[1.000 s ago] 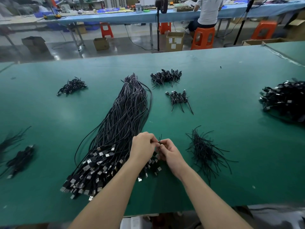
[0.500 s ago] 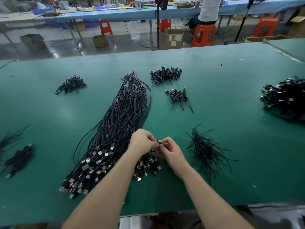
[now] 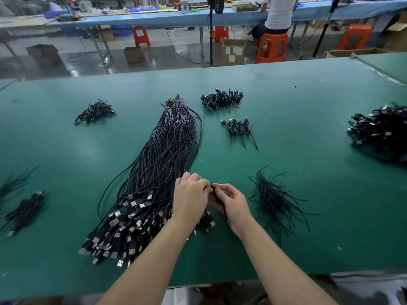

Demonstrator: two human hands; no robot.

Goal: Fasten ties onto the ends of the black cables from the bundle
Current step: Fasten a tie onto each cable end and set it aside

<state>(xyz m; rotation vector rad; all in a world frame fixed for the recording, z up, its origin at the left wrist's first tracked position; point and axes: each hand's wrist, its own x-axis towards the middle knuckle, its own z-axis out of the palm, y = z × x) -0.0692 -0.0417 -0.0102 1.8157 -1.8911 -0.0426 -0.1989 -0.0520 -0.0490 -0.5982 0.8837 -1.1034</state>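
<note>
Green worktable (image 3: 308,194), blue bench (image 3: 154,18), orange stools (image 3: 272,47), cardboard boxes (image 3: 233,51).

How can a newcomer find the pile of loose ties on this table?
Start at the long cable bundle in the middle of the green table. Right of the right hand lies the tie pile: thin bare strands, without the plugs the other heaps show.

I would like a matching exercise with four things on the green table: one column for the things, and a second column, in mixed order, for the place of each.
Things:
1. long cable bundle
2. loose pile of ties
3. large heap of finished cables
4. right hand

Places:
A. far right edge of the table
B. beside the left hand, pinching a tie
C. just right of both hands
D. centre, stretching away from the person

Pairs: 1-D, 2-C, 3-A, 4-B
</note>
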